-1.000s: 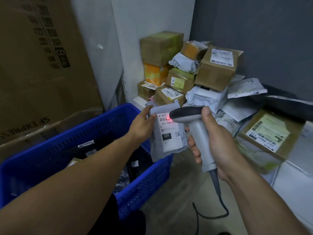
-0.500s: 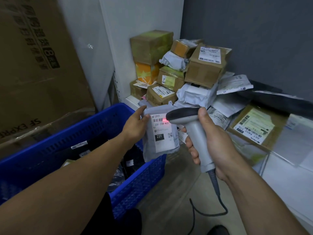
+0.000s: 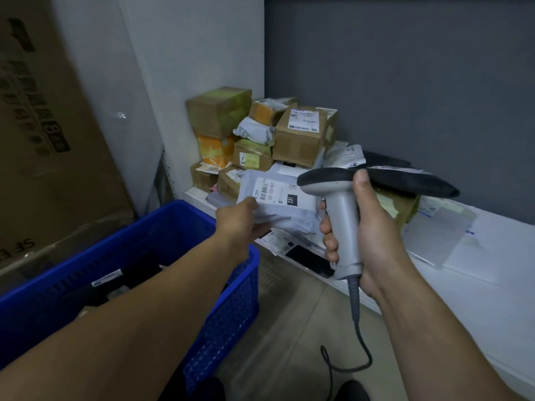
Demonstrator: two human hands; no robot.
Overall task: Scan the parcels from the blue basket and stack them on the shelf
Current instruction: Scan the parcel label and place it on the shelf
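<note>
Now that the red scan light is off its label, the parcel [image 3: 285,202] has tipped from upright to nearly flat and moved out over the shelf [image 3: 506,270] edge, toward the pile [image 3: 301,140]; I judge the scan done and stacking begun. The left hand [image 3: 243,219] pinches the parcel's near edge, thumb on top and fingers curled beneath. The right hand [image 3: 376,241] is wrapped round the scanner [image 3: 341,215] grip, just beside the parcel. More parcels lie in the basket [image 3: 185,209].
</note>
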